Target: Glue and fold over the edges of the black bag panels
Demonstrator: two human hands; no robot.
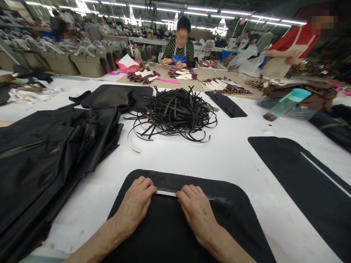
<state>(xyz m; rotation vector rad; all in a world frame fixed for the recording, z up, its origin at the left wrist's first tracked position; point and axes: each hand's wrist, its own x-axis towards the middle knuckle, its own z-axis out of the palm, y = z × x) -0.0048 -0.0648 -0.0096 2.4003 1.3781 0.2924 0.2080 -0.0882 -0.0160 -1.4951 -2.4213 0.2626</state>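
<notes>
A black panel (164,230) with rounded upper corners lies flat on the white tabletop before me. Across its upper part runs a narrow slot, where a white strip (166,193) shows between my hands. My left hand (137,202) grips the left side of this slot with curled fingers. To the right, the bent fingers of my right hand (197,208) close on the slot's edge as well. Their fingertips are partly hidden, so how much material they pinch is unclear. The slot continues past my right hand as a dark line.
Black fabric pieces (49,153) are stacked at left. Beyond my panel sits a heap of black strips (178,109). Another black panel (298,182) lies at right, below a teal-lidded bottle (287,104). A co-worker (179,47) sits across the table; another person (293,47) stands at right.
</notes>
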